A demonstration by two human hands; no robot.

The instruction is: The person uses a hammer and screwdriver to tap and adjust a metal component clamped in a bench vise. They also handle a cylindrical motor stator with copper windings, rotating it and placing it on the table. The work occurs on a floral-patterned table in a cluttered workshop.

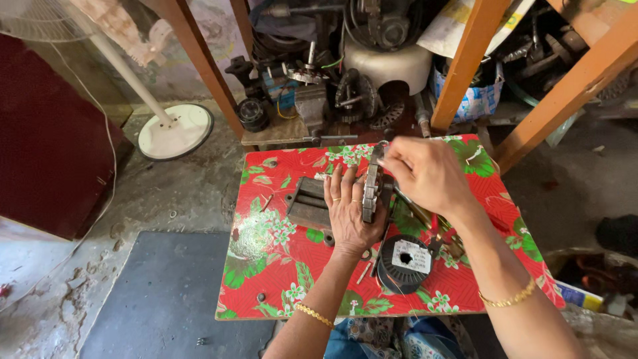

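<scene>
We hold a stator [370,193] upright on its edge near the middle of the counter [279,266], which wears a red floral cloth. Our left hand [349,209] grips the stator from its left side, fingers [340,183] clamped around the metal stack, with rings on two of them. Our right hand [425,173] sits at the top right of the stator, its fingers pinched together over the upper rim; we cannot tell what they pinch. Just left of the stator lies a dark metal block [310,203], partly under our left hand. Below and right of the stator stands a black wire spool [405,262], near the counter's front edge. Behind the stator, beyond the counter, a shelf [286,129] carries motor parts. Far left of the stator a white fan base [176,131] rests on the floor.
</scene>
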